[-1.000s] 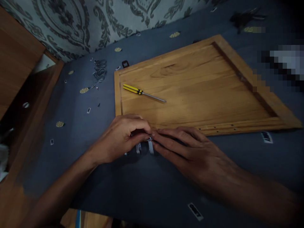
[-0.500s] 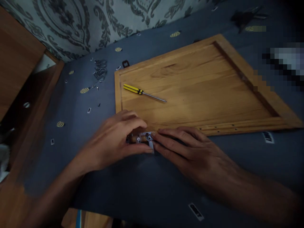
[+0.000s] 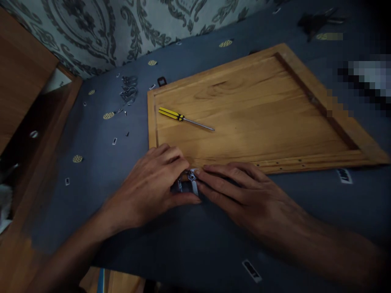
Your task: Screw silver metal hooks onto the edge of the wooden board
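Note:
A metal cabinet hinge (image 3: 192, 176) sits at the near edge of a wooden cabinet door (image 3: 244, 110), partly covered by both hands. My left hand (image 3: 155, 183) is curled over the left part of the hinge, its fingertips at the door's edge and its thumb stretched below. From the other side, my right hand (image 3: 238, 187) holds the hinge's right end with its fingertips, the fingers close together; its thumb is hidden. On the door panel lies a screwdriver (image 3: 186, 119) with a yellow and black handle, touched by neither hand.
Loose metal hardware (image 3: 128, 89) and small screws (image 3: 127, 133) lie left of the door on the dark patterned cloth (image 3: 100, 187). A dark tool (image 3: 317, 22) is at the back right. Wooden furniture (image 3: 27, 69) stands at the left, by a patterned wall (image 3: 91, 28).
My left hand has tilted and its fingers have closed down over the hinge, covering the screw that showed before. My right hand stays in place at the hinge's end.

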Available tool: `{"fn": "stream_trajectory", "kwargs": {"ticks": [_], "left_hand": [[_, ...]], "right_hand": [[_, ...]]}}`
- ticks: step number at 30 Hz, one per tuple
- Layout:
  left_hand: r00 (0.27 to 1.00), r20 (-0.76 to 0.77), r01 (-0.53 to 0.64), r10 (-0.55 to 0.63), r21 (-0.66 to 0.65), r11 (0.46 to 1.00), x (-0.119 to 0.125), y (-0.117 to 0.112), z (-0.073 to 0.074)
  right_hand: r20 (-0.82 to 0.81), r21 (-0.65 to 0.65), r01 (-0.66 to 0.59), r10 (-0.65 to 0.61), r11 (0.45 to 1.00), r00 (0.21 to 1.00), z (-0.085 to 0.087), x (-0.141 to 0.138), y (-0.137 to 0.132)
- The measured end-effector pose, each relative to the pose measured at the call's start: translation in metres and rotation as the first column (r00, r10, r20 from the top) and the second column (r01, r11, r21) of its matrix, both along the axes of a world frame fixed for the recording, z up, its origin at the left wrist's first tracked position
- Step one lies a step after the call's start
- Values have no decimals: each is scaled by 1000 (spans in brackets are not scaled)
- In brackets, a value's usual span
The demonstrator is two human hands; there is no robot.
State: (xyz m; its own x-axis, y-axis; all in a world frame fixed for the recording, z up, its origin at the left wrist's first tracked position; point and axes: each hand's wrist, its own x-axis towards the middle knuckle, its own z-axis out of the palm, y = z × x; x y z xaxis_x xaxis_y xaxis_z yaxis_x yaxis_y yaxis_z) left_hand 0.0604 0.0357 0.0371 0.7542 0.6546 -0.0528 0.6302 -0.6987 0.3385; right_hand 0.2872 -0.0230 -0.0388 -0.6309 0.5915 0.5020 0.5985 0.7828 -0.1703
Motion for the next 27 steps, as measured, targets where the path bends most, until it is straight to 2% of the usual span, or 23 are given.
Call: {"fn": "stream_trajectory", "kwargs": {"ticks": [3, 7, 14, 27], "left_hand": [[999, 27, -16, 17, -43, 999, 1, 1, -1], [998, 48, -28, 32, -75, 997, 3, 2, -1], [998, 45, -35, 39, -74, 997, 4, 3, 0], [999, 23, -41, 44, -105, 994, 5, 3, 2]], "right_hand": [[35, -12, 0, 0, 1000, 999, 1, 1, 0], [-14, 12, -22, 22, 1000, 1000, -3, 1, 0], [-18, -34, -8, 7, 999, 1000, -7, 3, 0], [-50, 1, 6, -6, 1000, 999, -6, 1, 3]]}}
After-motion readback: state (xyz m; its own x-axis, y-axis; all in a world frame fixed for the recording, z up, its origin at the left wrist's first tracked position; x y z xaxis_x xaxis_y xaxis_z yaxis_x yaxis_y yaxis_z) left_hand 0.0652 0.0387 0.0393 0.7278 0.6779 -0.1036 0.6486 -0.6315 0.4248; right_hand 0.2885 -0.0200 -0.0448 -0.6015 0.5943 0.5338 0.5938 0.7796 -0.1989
